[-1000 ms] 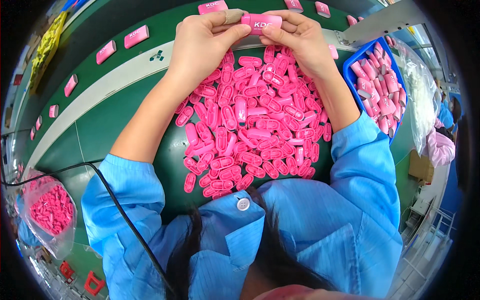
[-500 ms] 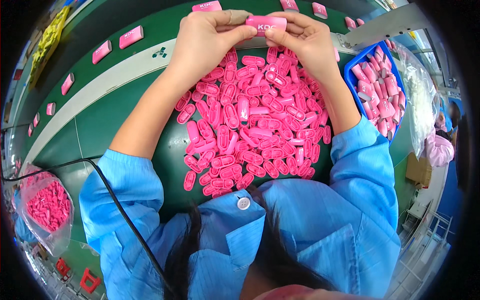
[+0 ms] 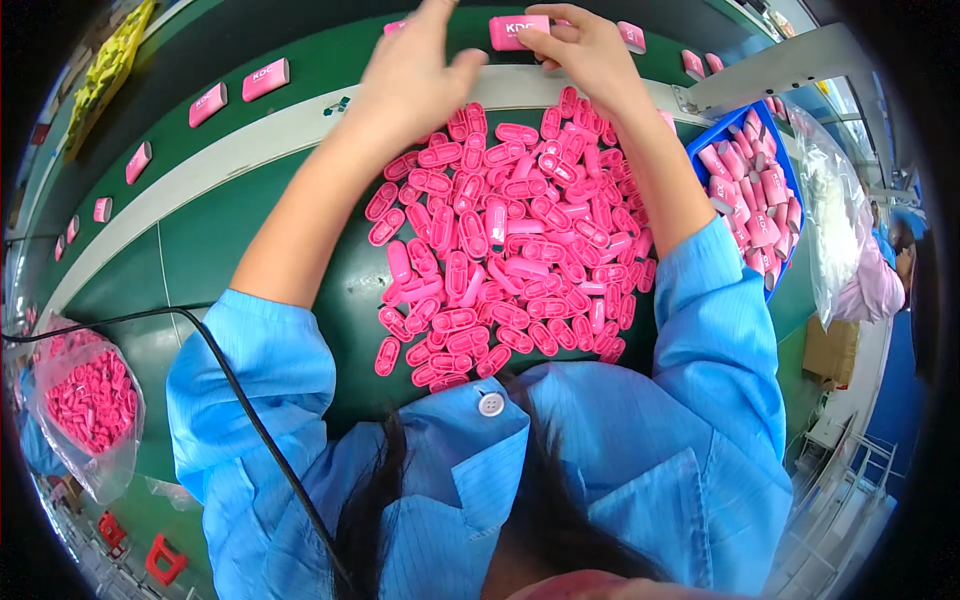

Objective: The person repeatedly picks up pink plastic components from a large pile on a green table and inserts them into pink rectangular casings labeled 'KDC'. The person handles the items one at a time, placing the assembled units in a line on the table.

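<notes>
My right hand [image 3: 592, 62] pinches a pink plastic case [image 3: 508, 32] with white printing between thumb and fingers, above the far strip of the green bench. To its left, my left hand [image 3: 412, 78] is open, thumb and fingers apart, with nothing in it; it is slightly blurred. Another pink case [image 3: 396, 27] shows partly behind its fingers. Between my forearms lies a wide heap of small pink oval caps [image 3: 520, 240], many with their hollow side up.
Pink cases [image 3: 265, 79] stand spaced along the green strip beyond a pale rail [image 3: 210, 205]. At right, a blue bin [image 3: 700, 150] holds many cases. A clear bag of pink parts [image 3: 92, 400] sits at left. A black cable [image 3: 240, 400] crosses my left sleeve.
My left hand has let go of the case and moved left and up, its fingers opening. My right hand has carried the case slightly up and left.
</notes>
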Action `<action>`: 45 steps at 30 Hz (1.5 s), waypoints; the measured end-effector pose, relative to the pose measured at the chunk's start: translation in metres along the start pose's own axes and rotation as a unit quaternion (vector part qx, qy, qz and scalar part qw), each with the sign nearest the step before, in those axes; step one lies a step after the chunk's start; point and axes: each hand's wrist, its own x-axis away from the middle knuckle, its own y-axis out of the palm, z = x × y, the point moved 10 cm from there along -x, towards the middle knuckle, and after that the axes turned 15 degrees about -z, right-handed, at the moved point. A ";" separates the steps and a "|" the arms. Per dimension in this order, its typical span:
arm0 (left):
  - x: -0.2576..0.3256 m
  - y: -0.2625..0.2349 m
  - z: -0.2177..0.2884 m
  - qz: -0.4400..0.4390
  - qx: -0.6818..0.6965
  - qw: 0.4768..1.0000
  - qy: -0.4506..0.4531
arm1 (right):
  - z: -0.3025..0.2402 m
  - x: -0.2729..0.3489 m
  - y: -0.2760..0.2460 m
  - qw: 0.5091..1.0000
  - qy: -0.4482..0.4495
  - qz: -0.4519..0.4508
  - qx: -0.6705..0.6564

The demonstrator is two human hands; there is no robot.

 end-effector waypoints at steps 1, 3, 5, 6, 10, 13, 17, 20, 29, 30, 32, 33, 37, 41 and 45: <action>0.000 -0.007 -0.005 0.001 0.016 1.000 0.020 | 0.000 -0.008 0.000 1.000 0.011 -0.009 0.017; -0.003 -0.023 -0.021 0.033 0.037 0.998 0.046 | 0.011 -0.025 -0.011 0.999 0.002 0.011 0.035; 0.002 -0.017 -0.029 -0.077 -0.014 0.997 -0.021 | -0.015 -0.025 -0.042 0.939 -0.070 0.133 0.311; 0.010 -0.012 -0.031 -0.131 -0.039 0.989 -0.056 | -0.029 -0.019 -0.042 0.873 -0.104 0.188 0.439; 0.036 -0.002 -0.021 -0.160 -0.063 0.984 -0.055 | -0.008 -0.026 -0.051 0.855 0.037 0.124 0.503; 0.035 0.007 -0.015 -0.164 -0.047 0.985 -0.032 | -0.006 -0.016 -0.053 0.931 0.045 0.103 0.346; 0.023 0.006 -0.006 -0.118 -0.051 0.992 -0.015 | -0.013 0.008 -0.052 0.981 -0.014 0.095 0.169; 0.016 0.005 -0.011 -0.120 -0.080 0.990 -0.007 | -0.025 0.023 -0.025 0.996 -0.072 0.028 -0.053; 0.046 0.007 -0.026 -0.226 0.014 0.973 -0.056 | -0.005 0.038 0.003 0.996 -0.039 -0.003 -0.076; 0.044 0.009 -0.026 -0.216 0.008 0.975 -0.048 | -0.007 0.040 0.004 0.996 -0.038 0.000 -0.083; 0.039 0.015 -0.027 -0.197 -0.004 0.980 -0.032 | -0.017 0.042 0.015 0.992 -0.069 -0.020 -0.106; 0.036 0.015 -0.024 -0.186 0.003 0.982 -0.028 | -0.022 0.042 0.018 0.989 -0.085 -0.029 -0.118; 0.014 0.020 -0.006 -0.162 0.116 0.979 -0.031 | -0.024 0.041 0.020 0.986 -0.097 -0.047 -0.125; -0.009 0.021 -0.007 -0.127 0.338 0.932 -0.029 | -0.009 0.041 0.011 0.973 -0.071 -0.029 -0.220; -0.008 0.051 -0.022 -0.123 0.507 0.851 -0.058 | -0.002 0.039 0.021 0.957 -0.074 -0.037 -0.278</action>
